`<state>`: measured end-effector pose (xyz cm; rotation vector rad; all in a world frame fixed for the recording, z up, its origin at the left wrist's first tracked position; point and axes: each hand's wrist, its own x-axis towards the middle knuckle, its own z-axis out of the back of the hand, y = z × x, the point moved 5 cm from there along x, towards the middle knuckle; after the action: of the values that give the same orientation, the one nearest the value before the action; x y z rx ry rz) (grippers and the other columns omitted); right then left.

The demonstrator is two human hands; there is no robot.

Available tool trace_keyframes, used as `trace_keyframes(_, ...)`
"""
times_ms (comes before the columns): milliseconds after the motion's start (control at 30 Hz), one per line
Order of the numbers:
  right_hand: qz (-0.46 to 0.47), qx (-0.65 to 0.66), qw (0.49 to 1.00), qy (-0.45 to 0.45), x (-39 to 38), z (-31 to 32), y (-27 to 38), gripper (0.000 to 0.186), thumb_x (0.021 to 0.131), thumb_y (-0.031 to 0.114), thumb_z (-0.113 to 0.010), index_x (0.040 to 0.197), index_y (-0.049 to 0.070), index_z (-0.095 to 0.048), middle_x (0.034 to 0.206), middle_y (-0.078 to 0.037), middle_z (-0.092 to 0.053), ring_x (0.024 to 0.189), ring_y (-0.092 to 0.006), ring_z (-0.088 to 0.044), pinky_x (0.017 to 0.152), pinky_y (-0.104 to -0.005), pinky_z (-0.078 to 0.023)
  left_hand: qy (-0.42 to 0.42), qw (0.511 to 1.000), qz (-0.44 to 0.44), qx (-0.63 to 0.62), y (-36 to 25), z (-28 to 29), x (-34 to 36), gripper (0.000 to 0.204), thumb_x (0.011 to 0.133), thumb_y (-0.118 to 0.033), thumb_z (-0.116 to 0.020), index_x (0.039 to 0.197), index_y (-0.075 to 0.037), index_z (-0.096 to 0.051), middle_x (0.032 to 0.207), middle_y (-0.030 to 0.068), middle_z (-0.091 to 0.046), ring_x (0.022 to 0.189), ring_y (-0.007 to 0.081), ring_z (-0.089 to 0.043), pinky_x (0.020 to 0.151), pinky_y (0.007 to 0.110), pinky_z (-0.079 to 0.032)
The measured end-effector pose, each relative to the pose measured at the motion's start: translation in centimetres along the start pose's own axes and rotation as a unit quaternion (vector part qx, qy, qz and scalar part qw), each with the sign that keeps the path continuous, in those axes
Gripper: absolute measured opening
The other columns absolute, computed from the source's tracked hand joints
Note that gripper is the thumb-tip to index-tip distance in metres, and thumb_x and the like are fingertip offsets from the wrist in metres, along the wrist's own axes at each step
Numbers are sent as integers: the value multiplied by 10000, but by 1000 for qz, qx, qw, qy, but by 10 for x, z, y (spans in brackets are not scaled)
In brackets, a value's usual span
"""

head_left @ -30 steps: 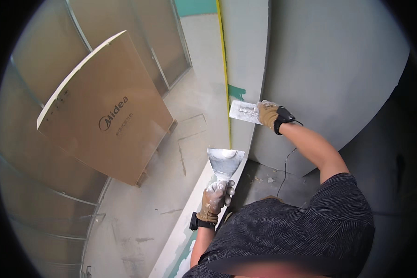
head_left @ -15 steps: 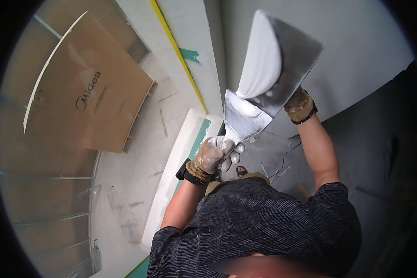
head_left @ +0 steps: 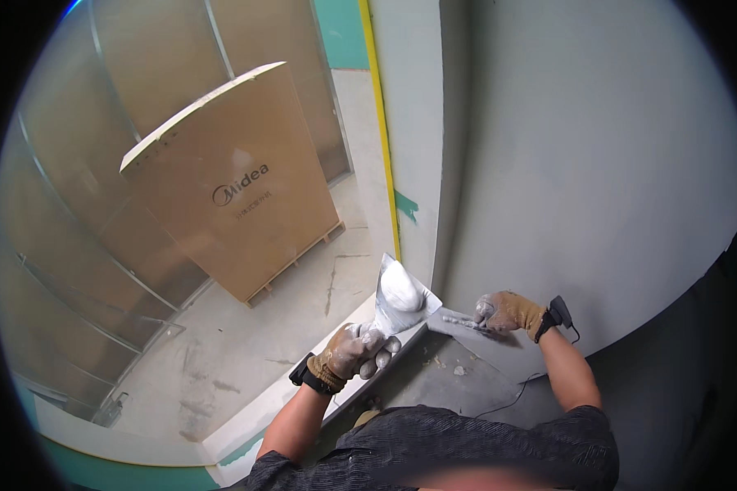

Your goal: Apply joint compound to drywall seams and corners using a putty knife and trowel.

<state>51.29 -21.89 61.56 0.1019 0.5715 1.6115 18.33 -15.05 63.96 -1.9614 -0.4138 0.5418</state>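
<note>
Nearest to us is our dark shirt (head_left: 475,438). Past it, our left grip (head_left: 350,352) is curled snugly round the scraper (head_left: 393,316), down at its handle. The blade fans out ahead of that grip, tilted, with a fat lump of white paste (head_left: 402,286) on it. Our right grip (head_left: 512,314) is bent round the trowel (head_left: 457,321), which points toward the left grip; we cannot tell if it touches the scraper. Both tools look light and stiff. The paste looks soft and could slide if the scraper tips, so we'd hold by the handles, not the slick metal. Beyond the right grip is a big grey wall (head_left: 606,164). Farther off, ahead and left of the left grip, stands a brown box (head_left: 246,221).
</note>
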Motion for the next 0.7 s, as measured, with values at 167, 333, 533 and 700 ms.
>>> trace_keyframes(167,103,703,677,-193,39,-5,22,299,826,46,-734,1122,6,-722,944,-29,-747,866,-186,-713,800,-320,-582,34,999,16,-8,12,10,7,490,859,-455,-748,1056,-9,-695,1005,109,-725,613,89,-625,427,208,-429)
trace_keyframes(333,221,540,796,-163,48,-3,55,384,819,53,-787,1182,-9,-676,951,-41,-726,847,-150,-700,793,-299,-592,61,998,18,-27,8,1,-5,548,823,-463,-754,1070,18,-671,930,99,-701,511,99,-528,410,225,-395)
trace_keyframes(533,-92,361,927,52,58,-109,-1,231,920,197,-673,1078,28,-684,904,-78,-693,786,-168,-707,662,-333,-606,1,996,-78,-33,-33,39,-23,666,781,-526,-822,1056,54,-647,851,139,-671,460,130,-528,390,231,-414)
trace_keyframes(700,-31,818,547,-172,68,-160,11,400,1011,491,-625,1171,124,-612,783,44,-541,535,-73,-509,447,-232,-412,-162,971,-124,127,-102,50,-56,501,963,-465,-684,1131,7,-704,803,33,-692,521,62,-540,446,204,-374)
